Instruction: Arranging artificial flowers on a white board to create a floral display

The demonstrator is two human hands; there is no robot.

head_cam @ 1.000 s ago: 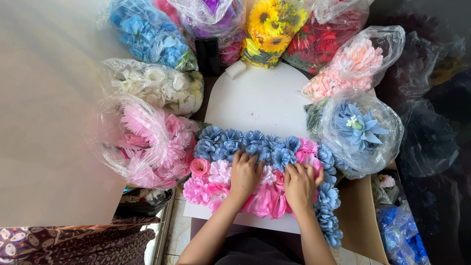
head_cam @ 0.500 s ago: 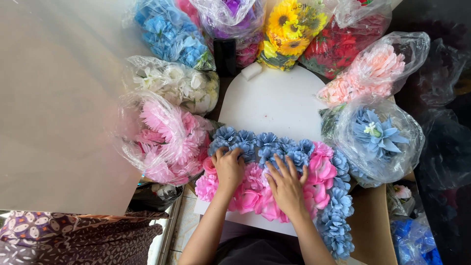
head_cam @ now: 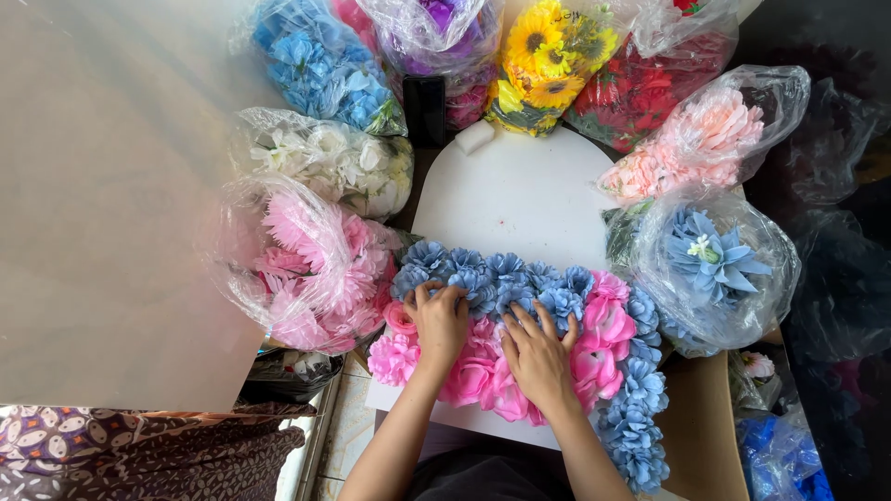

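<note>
A large plain beige panel (head_cam: pixel 102 195) fills the left side of the view, smooth and evenly lit by soft daylight, with no shadow lines across it. Below its lower edge lies a dark brown patterned cloth (head_cam: pixel 139 450) with pale oval shapes. Just beside the cloth, a strip of light tiled floor (head_cam: pixel 348 427) shows, edged by a thin metal rail (head_cam: pixel 320 422). On the right, a brown cardboard sheet (head_cam: pixel 710 427) lies flat, and beyond it the room falls into deep shade, where dark plastic bags (head_cam: pixel 835 278) are heaped, their contents too dim to tell.
</note>
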